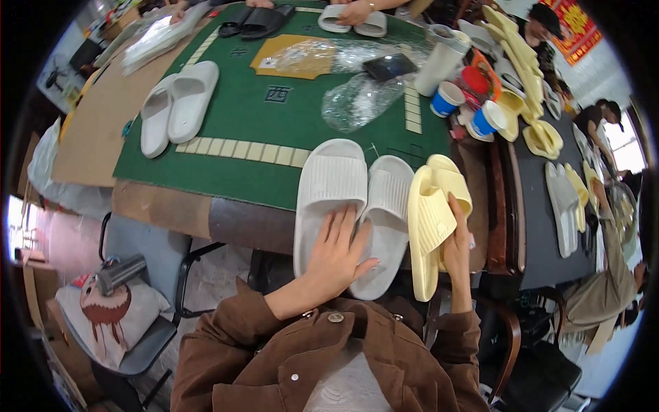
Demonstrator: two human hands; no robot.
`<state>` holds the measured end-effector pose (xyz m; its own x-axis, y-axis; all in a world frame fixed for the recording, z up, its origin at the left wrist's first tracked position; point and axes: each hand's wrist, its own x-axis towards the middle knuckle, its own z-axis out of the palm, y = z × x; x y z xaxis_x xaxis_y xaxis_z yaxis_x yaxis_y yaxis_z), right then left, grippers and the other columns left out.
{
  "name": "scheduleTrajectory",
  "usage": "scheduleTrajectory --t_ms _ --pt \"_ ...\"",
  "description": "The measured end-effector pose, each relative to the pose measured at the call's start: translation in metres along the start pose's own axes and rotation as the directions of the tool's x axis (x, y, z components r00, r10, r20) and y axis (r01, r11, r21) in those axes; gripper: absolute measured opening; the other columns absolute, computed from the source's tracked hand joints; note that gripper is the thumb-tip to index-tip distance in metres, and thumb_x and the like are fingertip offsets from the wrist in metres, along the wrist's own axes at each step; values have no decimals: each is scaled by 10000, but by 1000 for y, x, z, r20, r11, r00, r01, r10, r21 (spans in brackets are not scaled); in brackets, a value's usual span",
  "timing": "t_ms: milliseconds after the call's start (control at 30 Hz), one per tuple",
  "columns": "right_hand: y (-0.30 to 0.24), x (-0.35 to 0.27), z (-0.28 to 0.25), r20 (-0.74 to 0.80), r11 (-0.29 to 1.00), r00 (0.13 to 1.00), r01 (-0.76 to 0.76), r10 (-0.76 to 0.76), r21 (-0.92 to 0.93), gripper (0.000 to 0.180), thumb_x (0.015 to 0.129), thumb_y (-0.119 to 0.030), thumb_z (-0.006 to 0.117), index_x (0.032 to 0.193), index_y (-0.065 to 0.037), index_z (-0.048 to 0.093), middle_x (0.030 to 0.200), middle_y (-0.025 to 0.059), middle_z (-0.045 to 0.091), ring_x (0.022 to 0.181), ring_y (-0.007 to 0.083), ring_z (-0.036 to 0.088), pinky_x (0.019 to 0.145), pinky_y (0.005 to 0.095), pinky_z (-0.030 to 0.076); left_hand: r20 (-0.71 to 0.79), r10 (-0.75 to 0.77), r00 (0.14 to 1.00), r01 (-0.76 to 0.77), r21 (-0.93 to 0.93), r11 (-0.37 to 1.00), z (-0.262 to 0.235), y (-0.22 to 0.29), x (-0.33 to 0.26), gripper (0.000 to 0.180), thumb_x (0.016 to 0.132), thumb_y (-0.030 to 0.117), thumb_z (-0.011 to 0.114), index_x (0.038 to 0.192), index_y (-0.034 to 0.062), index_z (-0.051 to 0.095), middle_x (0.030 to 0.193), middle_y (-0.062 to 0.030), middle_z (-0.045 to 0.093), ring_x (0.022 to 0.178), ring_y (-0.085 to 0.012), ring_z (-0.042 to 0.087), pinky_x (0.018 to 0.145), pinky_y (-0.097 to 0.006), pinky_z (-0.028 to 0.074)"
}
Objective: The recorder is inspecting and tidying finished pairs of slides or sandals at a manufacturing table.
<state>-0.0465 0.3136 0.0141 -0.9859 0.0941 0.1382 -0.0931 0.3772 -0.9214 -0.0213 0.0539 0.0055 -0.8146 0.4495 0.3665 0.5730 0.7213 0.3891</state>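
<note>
A pair of light grey slide slippers (333,175) lies in front of me, side by side, toes pointing away and resting at the table's near edge. My left hand (335,250) is laid flat over their footbeds, fingers stretched out and reaching toward the straps. To the right, a pair of pale yellow slippers (430,220), pressed together and turned partly on edge, is gripped in my right hand (456,240). The thumb side of that hand shows; some of its fingers are hidden behind the slippers. The yellow pair sits right beside the grey one.
Another light grey pair (189,103) stands on the green mat (240,130) at left. Clear plastic wrap (360,103), a dark phone (389,66), a white tumbler (443,63) and paper cups (447,98) lie beyond. Other people's hands (355,12) handle slippers across the table.
</note>
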Motion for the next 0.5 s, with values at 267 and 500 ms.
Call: scheduleTrajectory --t_ms 267,500 --pt "8 2 -6 28 968 994 113 -109 -225 428 934 25 439 1349 -65 492 1295 122 543 1185 216 514 1017 310 385 -12 -409 912 379 405 832 -74 -69 -75 695 815 402 653 1303 -33 419 1368 -272 378 1301 -409 358 1032 -601 277" --pt "1 3 -2 12 967 994 107 -107 -230 490 863 112 400 1322 -24 505 1271 152 550 1192 248 509 1032 320 355 -229 -695 682 713 419 562 -112 -125 -98 655 876 399 594 1317 -34 379 1417 -268 337 1323 -402 338 1022 -640 259"
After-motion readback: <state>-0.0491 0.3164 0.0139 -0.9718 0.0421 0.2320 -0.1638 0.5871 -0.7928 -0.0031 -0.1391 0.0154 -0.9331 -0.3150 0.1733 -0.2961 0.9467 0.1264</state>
